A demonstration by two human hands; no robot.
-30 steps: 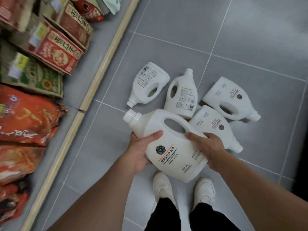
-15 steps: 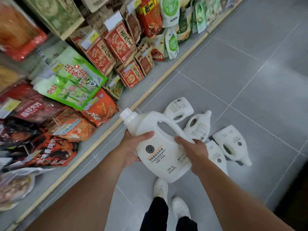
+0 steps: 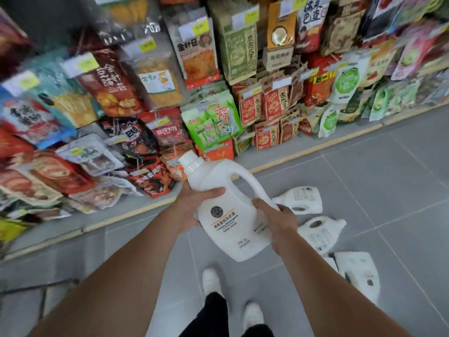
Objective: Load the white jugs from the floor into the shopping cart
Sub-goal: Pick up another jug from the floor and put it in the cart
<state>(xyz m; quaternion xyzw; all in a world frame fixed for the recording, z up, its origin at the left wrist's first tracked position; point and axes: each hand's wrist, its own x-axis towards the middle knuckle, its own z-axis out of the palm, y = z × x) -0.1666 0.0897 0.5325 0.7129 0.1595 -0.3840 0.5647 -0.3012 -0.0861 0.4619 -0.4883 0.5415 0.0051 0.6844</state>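
Note:
I hold a white detergent jug [image 3: 228,210] in front of me with both hands, its cap pointing up and to the left toward the shelves. My left hand [image 3: 194,207] grips the jug's left side below the neck. My right hand [image 3: 279,227] grips its right side beside the handle. Three more white jugs lie on the grey floor to the right: one jug [image 3: 301,198] farthest away, a second jug [image 3: 320,233] nearer, a third jug [image 3: 359,276] closest. No shopping cart is in view.
Low shelves [image 3: 170,105] packed with snack bags fill the left and top, bounded by a wooden kerb [image 3: 315,149] along the tiled floor [image 3: 388,190]. My white shoes [image 3: 211,280] stand just below the jug.
The view has swung up and left from the floor toward the shelves. The jug in my hands has risen away from the other jugs, which now lie at the lower right.

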